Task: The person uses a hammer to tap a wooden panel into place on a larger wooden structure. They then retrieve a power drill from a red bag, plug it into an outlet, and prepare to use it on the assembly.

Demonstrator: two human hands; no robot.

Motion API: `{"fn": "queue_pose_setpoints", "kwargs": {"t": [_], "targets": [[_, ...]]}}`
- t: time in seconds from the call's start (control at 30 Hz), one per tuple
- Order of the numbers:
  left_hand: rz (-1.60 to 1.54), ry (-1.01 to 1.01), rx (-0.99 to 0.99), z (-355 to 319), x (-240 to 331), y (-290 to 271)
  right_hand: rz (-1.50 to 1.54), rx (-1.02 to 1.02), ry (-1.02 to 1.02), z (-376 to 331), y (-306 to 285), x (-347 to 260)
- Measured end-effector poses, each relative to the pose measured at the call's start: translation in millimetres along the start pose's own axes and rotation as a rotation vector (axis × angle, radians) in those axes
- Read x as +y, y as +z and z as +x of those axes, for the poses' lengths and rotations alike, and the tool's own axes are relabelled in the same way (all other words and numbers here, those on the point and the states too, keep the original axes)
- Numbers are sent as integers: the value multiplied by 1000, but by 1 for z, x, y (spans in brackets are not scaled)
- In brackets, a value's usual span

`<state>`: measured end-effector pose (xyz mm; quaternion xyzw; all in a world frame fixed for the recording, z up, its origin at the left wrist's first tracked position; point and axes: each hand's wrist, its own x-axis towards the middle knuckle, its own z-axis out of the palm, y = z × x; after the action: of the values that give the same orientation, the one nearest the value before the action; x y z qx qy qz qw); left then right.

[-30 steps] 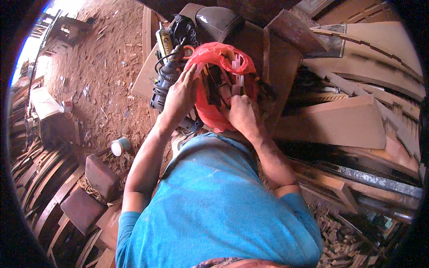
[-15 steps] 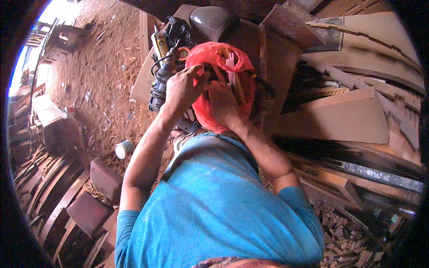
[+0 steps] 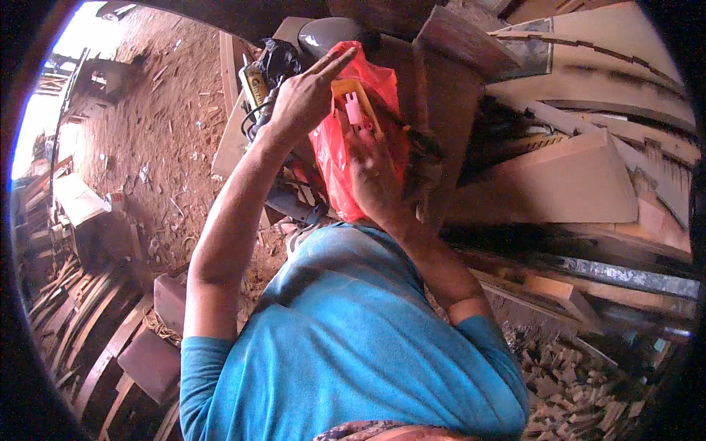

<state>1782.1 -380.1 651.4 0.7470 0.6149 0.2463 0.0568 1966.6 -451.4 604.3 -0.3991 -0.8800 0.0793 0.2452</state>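
A thin red plastic bag stands open-mouthed in front of my body. My left hand is at its upper left rim, its fingers closed on the plastic at the top edge. Inside the mouth of the bag shows a yellow-orange tray-like thing. A pink pronged piece lies against it. My right hand reaches into the bag from below, just beneath the pink piece. Its fingers are bent and partly hidden, so what they grip cannot be made out.
Left of the bag are a yellow tube, a black plastic bundle and a power tool. A dark rounded shape stands behind. Boards are stacked at right; wood offcuts lie lower right.
My left hand has moved up from the bag's middle to its upper rim. The bag's mouth is wider, and the yellow-orange thing shows more. My right hand remains inside.
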Motion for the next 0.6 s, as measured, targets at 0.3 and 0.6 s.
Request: {"fn": "queue_pose_setpoints", "kwargs": {"t": [0.3,0.6], "targets": [[-146,-4,-82,-19,2,-10,492,151,40,6,26,24],[-309,-23,-59,-31,6,-3,199,-133,96,25,55,21]]}}
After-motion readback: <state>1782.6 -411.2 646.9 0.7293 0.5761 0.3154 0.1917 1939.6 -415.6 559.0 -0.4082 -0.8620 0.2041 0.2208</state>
